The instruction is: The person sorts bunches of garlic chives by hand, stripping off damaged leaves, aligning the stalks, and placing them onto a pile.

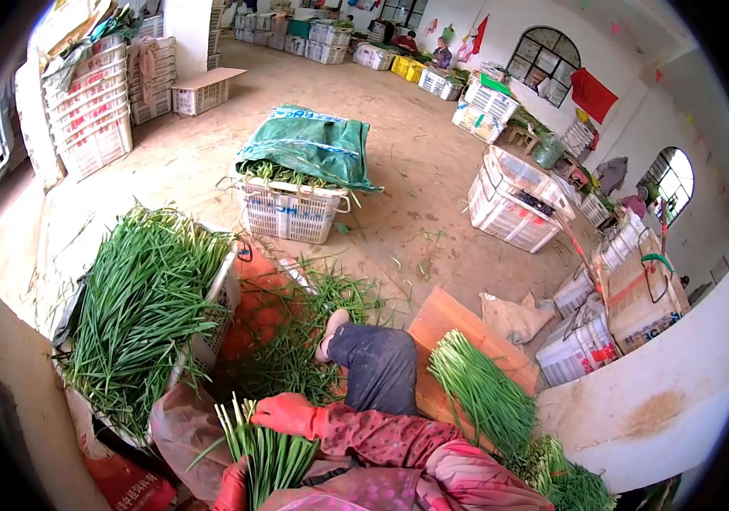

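My left hand, in a red glove, is closed around a bunch of green chives at my lap. My right hand, also red-gloved, is bent over the upper part of that bunch, beside its pale stem ends, with its fingers curled on the stalks. To my left, a white crate is heaped with loose chives. On the right, a neat pile of chives lies on a wooden board, pale ends facing away. More bundles lie nearer me at the lower right.
Loose leaves litter the floor and an orange-red sheet ahead. Beyond stands a crate under a green cloth. Another white crate is farther right. Stacked crates rise at left. People sit at the back.
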